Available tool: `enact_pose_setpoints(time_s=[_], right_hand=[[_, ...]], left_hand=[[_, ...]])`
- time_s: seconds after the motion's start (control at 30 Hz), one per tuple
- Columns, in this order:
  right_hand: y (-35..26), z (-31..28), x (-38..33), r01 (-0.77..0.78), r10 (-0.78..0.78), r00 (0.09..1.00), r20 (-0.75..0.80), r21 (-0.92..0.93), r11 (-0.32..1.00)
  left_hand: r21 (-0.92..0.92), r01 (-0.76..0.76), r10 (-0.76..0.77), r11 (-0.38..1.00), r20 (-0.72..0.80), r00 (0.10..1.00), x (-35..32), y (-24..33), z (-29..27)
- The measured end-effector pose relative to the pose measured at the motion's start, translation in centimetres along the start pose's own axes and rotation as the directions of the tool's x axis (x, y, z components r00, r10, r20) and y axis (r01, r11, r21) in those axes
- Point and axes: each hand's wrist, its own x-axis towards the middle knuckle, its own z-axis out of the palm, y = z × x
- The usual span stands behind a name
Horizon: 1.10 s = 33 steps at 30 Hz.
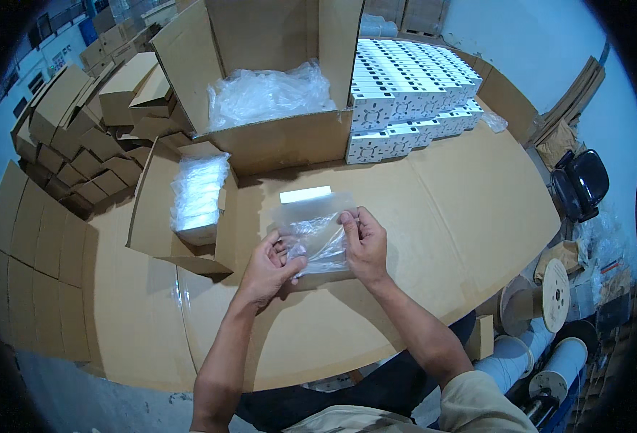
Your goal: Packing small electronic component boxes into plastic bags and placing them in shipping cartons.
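Cardboard-topped table (448, 224), clear bag (320, 239) between left fingers (295, 267) and right fingers (348, 221), pinching its sides

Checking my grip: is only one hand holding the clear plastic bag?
No, the left hand and right hand both hold the bag.

A small carton (156, 216) stands left of the bag (317, 242), before a large carton (282, 144) with boxes (412, 90) on its right.

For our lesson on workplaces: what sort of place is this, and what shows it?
Probably a warehouse packing area: brown cartons stacked at the left, white boxes in rows, and a clear bag held between left hand and right hand.
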Motion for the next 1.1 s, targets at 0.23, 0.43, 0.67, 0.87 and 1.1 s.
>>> enact_pose_setpoints(time_s=[0.23,0.43,0.67,0.87,1.1], right_hand=[[0.3,0.0,-0.1,-0.036,0.037,0.999,-0.028,0.030,0.999],[-0.8,0.5,-0.7,-0.025,0.028,0.996,0.086,-0.041,0.999],[0.9,-0.1,0.3,-0.063,0.041,0.983,0.177,0.120,0.991],[-0.4,-2.0,1.5,0.053,-0.065,0.996,0.066,0.175,0.983],[-2.4,-2.2,1.4,0.369,-0.336,0.914,0.226,-0.126,0.921]], left_hand=[[-0.389,-0.156,0.144,0.908,-0.059,0.988,1.1,-1.9,-1.6],[-0.078,-0.102,0.093,0.992,-0.112,0.989,0.8,-1.5,0.0],[-0.050,-0.165,0.156,0.985,-0.155,0.975,0.6,-1.3,0.2],[0.058,-0.076,0.080,0.995,-0.074,0.994,0.2,-0.5,0.5],[0.095,-0.061,0.061,0.994,0.005,0.998,0.0,-0.4,0.5]])
